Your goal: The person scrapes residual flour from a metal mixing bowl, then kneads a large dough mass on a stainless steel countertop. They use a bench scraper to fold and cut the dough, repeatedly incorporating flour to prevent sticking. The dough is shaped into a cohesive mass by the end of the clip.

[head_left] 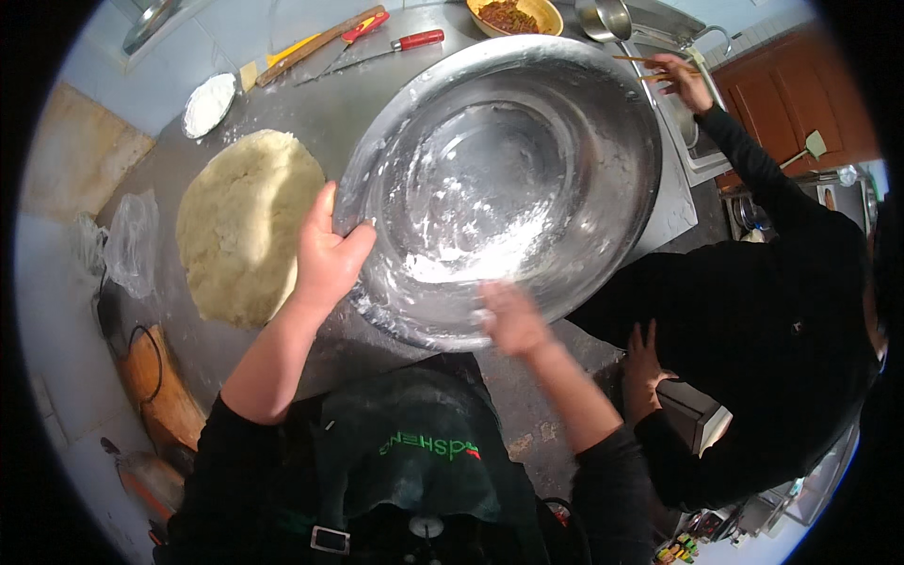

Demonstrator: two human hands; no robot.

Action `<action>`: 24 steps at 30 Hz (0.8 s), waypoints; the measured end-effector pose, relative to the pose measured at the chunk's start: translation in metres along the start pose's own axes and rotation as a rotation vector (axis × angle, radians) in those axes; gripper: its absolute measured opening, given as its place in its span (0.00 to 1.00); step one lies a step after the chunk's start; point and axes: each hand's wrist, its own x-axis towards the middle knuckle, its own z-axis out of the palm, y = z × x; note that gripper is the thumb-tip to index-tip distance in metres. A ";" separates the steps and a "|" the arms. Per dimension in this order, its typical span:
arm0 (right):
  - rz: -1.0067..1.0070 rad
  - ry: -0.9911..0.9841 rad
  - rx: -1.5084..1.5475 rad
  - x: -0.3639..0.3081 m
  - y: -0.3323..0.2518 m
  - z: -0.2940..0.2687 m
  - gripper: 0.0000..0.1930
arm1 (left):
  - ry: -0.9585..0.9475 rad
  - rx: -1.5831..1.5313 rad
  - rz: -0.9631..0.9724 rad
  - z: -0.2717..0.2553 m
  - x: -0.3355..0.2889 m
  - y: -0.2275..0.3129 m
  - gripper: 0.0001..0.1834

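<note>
A large shiny steel basin (617, 141) fills the middle, and its mouth seems tipped toward me. White flour (471, 259) coats its inside, thickest along the near wall. My left hand (330, 256) grips the basin's left rim, with the thumb on the inner side and part of the fingers hidden. Inside the near wall, by the flour, is my right hand (513, 320), smeared by motion; its fingers cannot be made out clearly. A wide, flattened slab of pale dough (243, 226) lies on the steel table (344, 108), left of the basin.
Beyond the dough sit a flour bowl (209, 104), a wooden stick (315, 47) and a red-handled tool (419, 40). A yellow bowl (556, 21) holds a reddish-brown mix. At right, a co-worker in black (753, 330) reaches with chopsticks (629, 58) near the sink (711, 169). A plastic bag (132, 245) lies left.
</note>
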 end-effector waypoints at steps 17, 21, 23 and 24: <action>-0.434 0.173 0.960 0.036 -0.125 -0.005 0.31 | 0.099 0.111 0.185 0.002 -0.036 -0.014 0.17; 0.002 -0.048 0.057 0.010 -0.022 -0.010 0.32 | 0.067 0.062 0.121 0.000 -0.037 -0.010 0.17; 0.231 -0.044 -0.069 0.007 0.001 -0.019 0.34 | 0.009 0.045 0.056 -0.002 -0.045 -0.008 0.17; 0.318 0.010 -0.082 0.011 0.003 -0.019 0.35 | 0.012 0.073 0.129 -0.001 -0.043 -0.011 0.17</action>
